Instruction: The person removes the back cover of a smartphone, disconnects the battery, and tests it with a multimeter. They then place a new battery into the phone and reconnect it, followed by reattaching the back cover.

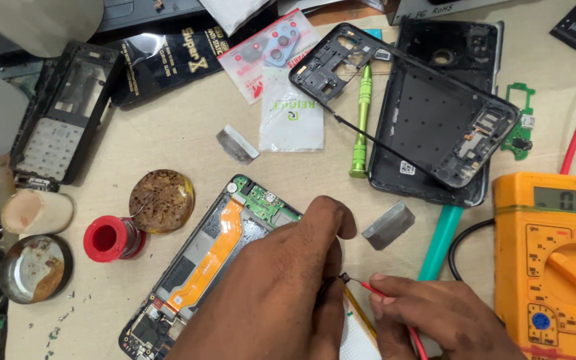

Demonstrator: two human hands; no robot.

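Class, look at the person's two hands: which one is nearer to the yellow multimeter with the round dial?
Right. The right hand, pinching a red wire, lies just beside the yellow multimeter, apart from it. The left hand rests farther away over the opened phone.

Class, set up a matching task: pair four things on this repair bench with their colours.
Things:
1. screwdriver
2. multimeter
3. solder spool
4. ribbon cable in the opened phone

Colours:
A. red
B. orange
C. green
D. yellow-orange with a grey display

Pairs: 1-C, 2-D, 3-A, 4-B
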